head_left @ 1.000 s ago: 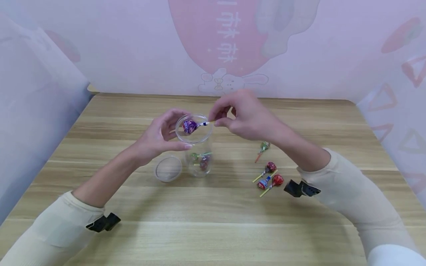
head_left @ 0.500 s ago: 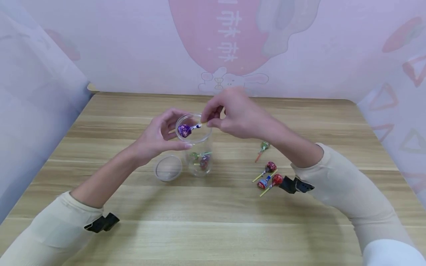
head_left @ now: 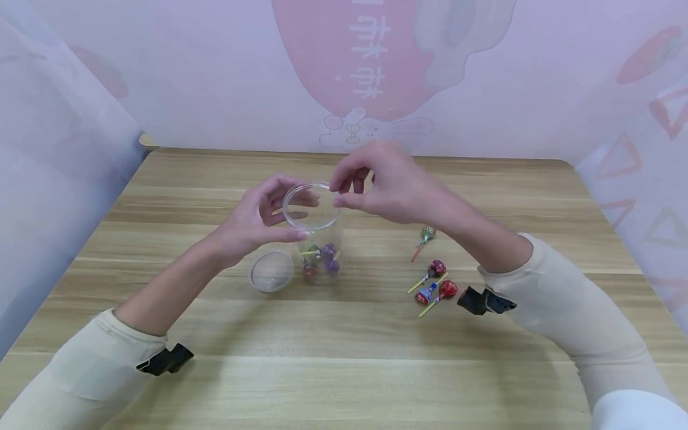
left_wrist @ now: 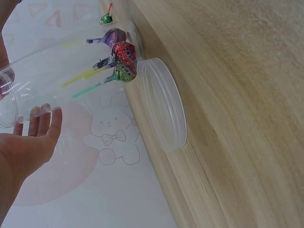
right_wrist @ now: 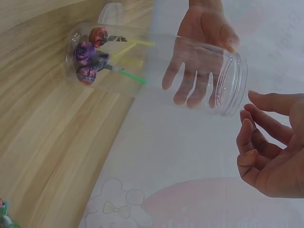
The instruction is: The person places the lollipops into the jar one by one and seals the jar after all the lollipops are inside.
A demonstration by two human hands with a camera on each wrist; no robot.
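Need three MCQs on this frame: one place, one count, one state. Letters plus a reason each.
1. Where is the lid?
A) screwed on top
B) held in the air
C) on the table beside the jar

2. How many lollipops lie outside the jar?
A) four
B) two
C) six

3. The right hand:
A) pinches a lollipop
B) holds nothing
C) grips the lid

Answers:
1. C: the lid lies flat on the table next to the open jar.
2. A: four lie loose on the wood past the jar.
3. B: its fingers hover over the rim, empty.
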